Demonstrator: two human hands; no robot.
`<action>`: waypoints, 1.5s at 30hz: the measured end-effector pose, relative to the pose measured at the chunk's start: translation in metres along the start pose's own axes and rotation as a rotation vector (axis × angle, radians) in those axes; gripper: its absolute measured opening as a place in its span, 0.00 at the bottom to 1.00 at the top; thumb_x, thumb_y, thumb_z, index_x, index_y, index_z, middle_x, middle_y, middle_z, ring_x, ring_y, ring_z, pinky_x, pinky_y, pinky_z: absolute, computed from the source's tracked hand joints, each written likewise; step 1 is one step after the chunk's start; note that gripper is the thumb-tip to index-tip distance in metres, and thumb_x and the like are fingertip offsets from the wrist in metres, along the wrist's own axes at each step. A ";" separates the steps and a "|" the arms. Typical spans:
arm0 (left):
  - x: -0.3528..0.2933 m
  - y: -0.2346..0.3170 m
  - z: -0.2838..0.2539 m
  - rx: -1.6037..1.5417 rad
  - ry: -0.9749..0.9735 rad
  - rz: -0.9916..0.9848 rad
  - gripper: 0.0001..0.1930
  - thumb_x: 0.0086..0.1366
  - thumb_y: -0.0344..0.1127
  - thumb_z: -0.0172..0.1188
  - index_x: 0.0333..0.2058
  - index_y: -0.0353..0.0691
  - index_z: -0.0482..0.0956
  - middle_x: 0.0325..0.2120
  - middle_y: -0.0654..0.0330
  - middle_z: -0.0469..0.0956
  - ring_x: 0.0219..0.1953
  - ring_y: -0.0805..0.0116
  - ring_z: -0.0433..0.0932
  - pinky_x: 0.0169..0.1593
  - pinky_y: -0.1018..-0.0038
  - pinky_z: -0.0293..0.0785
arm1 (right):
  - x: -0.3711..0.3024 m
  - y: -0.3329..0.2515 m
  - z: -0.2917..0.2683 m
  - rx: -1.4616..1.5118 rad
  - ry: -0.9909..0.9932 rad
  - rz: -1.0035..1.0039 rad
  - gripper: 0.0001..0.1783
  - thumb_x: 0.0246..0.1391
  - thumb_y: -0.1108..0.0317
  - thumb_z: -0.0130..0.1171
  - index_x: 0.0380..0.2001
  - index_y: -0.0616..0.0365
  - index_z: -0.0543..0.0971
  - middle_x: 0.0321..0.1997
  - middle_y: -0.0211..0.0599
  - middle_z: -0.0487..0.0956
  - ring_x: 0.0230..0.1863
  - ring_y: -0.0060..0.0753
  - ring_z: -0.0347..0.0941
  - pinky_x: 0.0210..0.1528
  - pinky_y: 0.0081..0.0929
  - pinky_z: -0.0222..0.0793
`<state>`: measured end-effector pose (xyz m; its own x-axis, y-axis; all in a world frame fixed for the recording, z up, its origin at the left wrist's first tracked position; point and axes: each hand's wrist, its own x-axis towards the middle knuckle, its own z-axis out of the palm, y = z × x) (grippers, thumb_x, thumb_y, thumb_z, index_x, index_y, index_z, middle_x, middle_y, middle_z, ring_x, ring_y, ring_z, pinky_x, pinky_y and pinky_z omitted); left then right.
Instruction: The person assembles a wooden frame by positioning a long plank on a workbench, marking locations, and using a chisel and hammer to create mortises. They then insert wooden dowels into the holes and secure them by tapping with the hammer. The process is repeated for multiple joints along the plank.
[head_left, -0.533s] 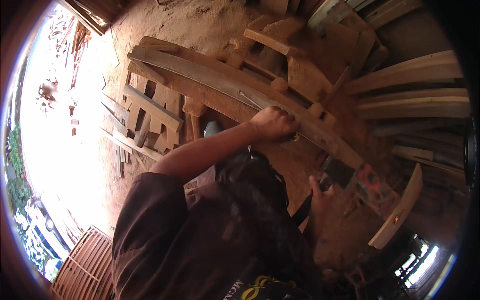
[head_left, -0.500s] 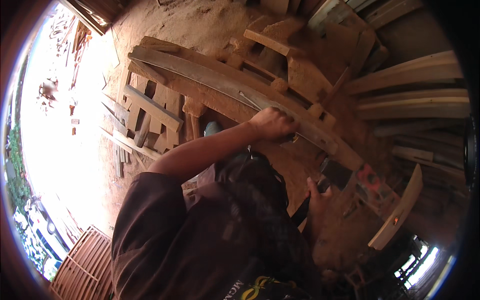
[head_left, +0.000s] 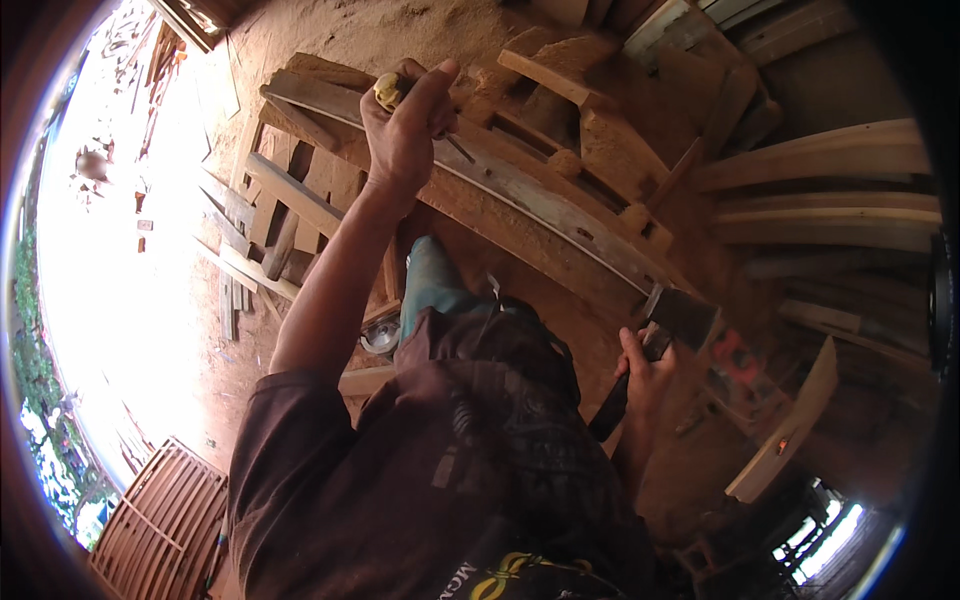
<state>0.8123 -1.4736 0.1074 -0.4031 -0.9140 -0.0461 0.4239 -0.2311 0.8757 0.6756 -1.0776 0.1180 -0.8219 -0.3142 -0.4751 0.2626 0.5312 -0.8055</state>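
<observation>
My left hand [head_left: 408, 150] is closed round a screwdriver [head_left: 391, 91] with a yellow-and-black handle. Its thin metal shaft points down toward a long, slightly curved wooden beam [head_left: 530, 200]; I cannot tell whether the tip touches. The beam runs from upper left to lower right across a pile of wood, with a pale line along its near edge. My right hand [head_left: 648, 375] grips the black handle of a hatchet [head_left: 686, 318]. The hatchet's broad dark head is by the beam's right end.
Sawdust-covered offcuts [head_left: 620, 140] lie beyond the beam, and short boards [head_left: 295, 195] beneath its left end. Long planks [head_left: 820, 155] are stacked at the right. A loose board [head_left: 790, 430] lies lower right, near a red object [head_left: 735, 355]. A slatted wooden panel [head_left: 165, 510] stands lower left.
My left hand has moved up and left along the beam with the screwdriver, whose handle and shaft now show. My right hand has raised the hatchet slightly toward the beam's right end.
</observation>
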 end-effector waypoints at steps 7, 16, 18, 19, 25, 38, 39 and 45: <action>0.000 -0.012 -0.004 0.037 -0.013 -0.013 0.17 0.74 0.31 0.66 0.24 0.43 0.70 0.17 0.70 0.65 0.19 0.76 0.64 0.26 0.72 0.63 | -0.001 -0.022 0.012 -0.031 -0.017 -0.036 0.16 0.65 0.72 0.72 0.45 0.64 0.74 0.28 0.29 0.75 0.20 0.18 0.70 0.22 0.23 0.67; 0.001 -0.017 0.004 0.194 -0.072 0.061 0.15 0.73 0.32 0.68 0.26 0.39 0.76 0.16 0.67 0.72 0.17 0.77 0.68 0.23 0.74 0.65 | 0.025 -0.069 0.030 -0.536 -0.109 -0.559 0.14 0.61 0.68 0.75 0.40 0.65 0.80 0.30 0.41 0.82 0.23 0.32 0.77 0.30 0.34 0.74; 0.003 -0.018 0.007 0.215 -0.076 0.050 0.14 0.72 0.32 0.69 0.26 0.39 0.77 0.17 0.67 0.73 0.17 0.78 0.69 0.23 0.75 0.65 | 0.045 -0.104 0.044 -0.719 -0.175 -0.867 0.17 0.60 0.63 0.76 0.40 0.65 0.82 0.35 0.49 0.85 0.30 0.45 0.82 0.38 0.41 0.79; 0.004 -0.018 0.009 0.220 -0.073 0.049 0.14 0.72 0.32 0.69 0.26 0.39 0.77 0.17 0.67 0.74 0.17 0.78 0.69 0.22 0.75 0.65 | 0.056 -0.129 0.054 -0.754 -0.201 -1.000 0.19 0.60 0.60 0.76 0.42 0.65 0.83 0.39 0.55 0.87 0.37 0.55 0.86 0.43 0.45 0.81; 0.013 -0.025 -0.001 0.207 -0.037 0.013 0.14 0.69 0.35 0.72 0.26 0.42 0.78 0.19 0.72 0.75 0.21 0.83 0.74 0.24 0.77 0.69 | 0.043 -0.332 0.142 -0.556 -0.301 -1.282 0.20 0.61 0.52 0.77 0.39 0.59 0.84 0.31 0.37 0.87 0.29 0.33 0.82 0.35 0.36 0.79; 0.009 -0.028 -0.002 0.204 0.004 -0.041 0.09 0.66 0.33 0.70 0.31 0.36 0.80 0.25 0.69 0.79 0.30 0.81 0.74 0.33 0.73 0.73 | 0.040 -0.359 0.215 -1.411 -0.443 -1.184 0.17 0.57 0.68 0.73 0.45 0.65 0.81 0.42 0.60 0.86 0.46 0.62 0.85 0.51 0.51 0.79; 0.011 -0.028 -0.004 0.204 0.002 -0.043 0.09 0.66 0.33 0.70 0.30 0.36 0.80 0.25 0.70 0.78 0.29 0.81 0.74 0.32 0.73 0.72 | 0.034 -0.378 0.207 -1.291 -0.447 -1.216 0.17 0.60 0.66 0.73 0.47 0.65 0.82 0.44 0.57 0.87 0.46 0.55 0.86 0.52 0.48 0.79; 0.013 -0.033 -0.005 0.192 -0.013 -0.001 0.09 0.66 0.32 0.69 0.29 0.38 0.79 0.23 0.70 0.78 0.26 0.80 0.76 0.28 0.75 0.72 | -0.005 -0.382 0.230 -0.836 -0.299 -1.291 0.19 0.69 0.55 0.68 0.36 0.63 0.82 0.29 0.43 0.85 0.32 0.39 0.82 0.41 0.42 0.78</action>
<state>0.7973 -1.4800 0.0756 -0.4143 -0.9092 -0.0420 0.2615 -0.1631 0.9513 0.6954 -1.4601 0.3464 -0.1084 -0.9689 0.2226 -0.9405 0.0274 -0.3386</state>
